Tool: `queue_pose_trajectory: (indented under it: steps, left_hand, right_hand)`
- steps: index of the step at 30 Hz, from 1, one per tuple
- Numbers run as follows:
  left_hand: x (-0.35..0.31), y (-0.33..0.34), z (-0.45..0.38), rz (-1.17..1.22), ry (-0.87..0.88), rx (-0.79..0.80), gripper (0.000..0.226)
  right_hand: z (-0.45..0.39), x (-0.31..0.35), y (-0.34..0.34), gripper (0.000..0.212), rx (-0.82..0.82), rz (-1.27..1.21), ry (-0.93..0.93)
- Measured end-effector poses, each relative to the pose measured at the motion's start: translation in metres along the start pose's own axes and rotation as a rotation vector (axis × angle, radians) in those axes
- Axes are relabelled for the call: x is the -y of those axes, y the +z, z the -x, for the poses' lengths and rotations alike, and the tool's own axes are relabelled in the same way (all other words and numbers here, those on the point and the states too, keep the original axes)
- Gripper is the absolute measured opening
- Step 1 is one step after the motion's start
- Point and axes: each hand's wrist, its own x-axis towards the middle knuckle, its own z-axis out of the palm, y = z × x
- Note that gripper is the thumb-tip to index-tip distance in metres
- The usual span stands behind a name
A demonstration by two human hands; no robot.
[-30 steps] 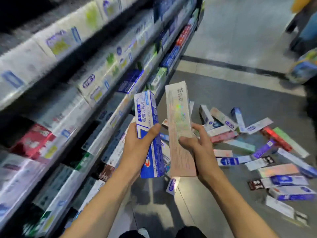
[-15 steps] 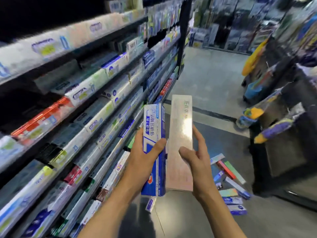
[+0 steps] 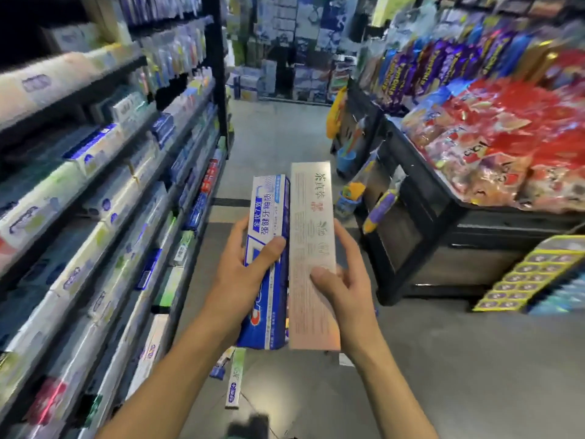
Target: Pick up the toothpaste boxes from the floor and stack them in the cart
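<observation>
My left hand point(image 3: 235, 282) grips a blue-and-white toothpaste box point(image 3: 267, 264), thumb curled over its front face and the other fingers wrapped behind it. My right hand point(image 3: 343, 285) holds a pale pink toothpaste box point(image 3: 311, 248), thumb pressed on its front near the right edge, fingers curled round the back. The 2 boxes stand upright side by side between my hands, long edges touching, the pink one reaching higher above my fingers than the blue one. Below my left wrist, a slim green-and-white box point(image 3: 235, 380) and a small blue box point(image 3: 218, 370) lie on the grey floor point(image 3: 443, 359). To the left of my fingers run the shelves point(image 3: 95, 217) packed with toothpaste boxes. To the right, well apart from my fingers, a black display bin point(image 3: 443, 248) is heaped with red snack bags point(image 3: 512, 137).
</observation>
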Motion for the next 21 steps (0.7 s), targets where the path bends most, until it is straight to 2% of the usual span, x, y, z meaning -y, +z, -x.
queue_pose_trajectory:
  steps: [6, 9, 15, 21]
  left_hand:
    - [0.012, 0.032, 0.032, -0.050, -0.154, 0.356, 0.057]
    - [0.019, 0.063, 0.059, -0.030, -0.199, 0.528, 0.050]
    - [0.042, 0.143, 0.155, 0.055, -0.340, 0.885, 0.050]
    - [0.068, 0.211, 0.265, 0.014, -0.395, 1.127, 0.056]
  right_hand:
    - [0.105, 0.023, -0.005, 0.073, -0.394, 0.097, 0.003]
    - [0.171, 0.036, -0.002, 0.074, -0.597, 0.117, 0.016]
    - [0.313, 0.059, -0.004, 0.075, -1.012, 0.199, 0.041]
    - [0.442, 0.078, -0.024, 0.073, -1.325, 0.259, 0.002]
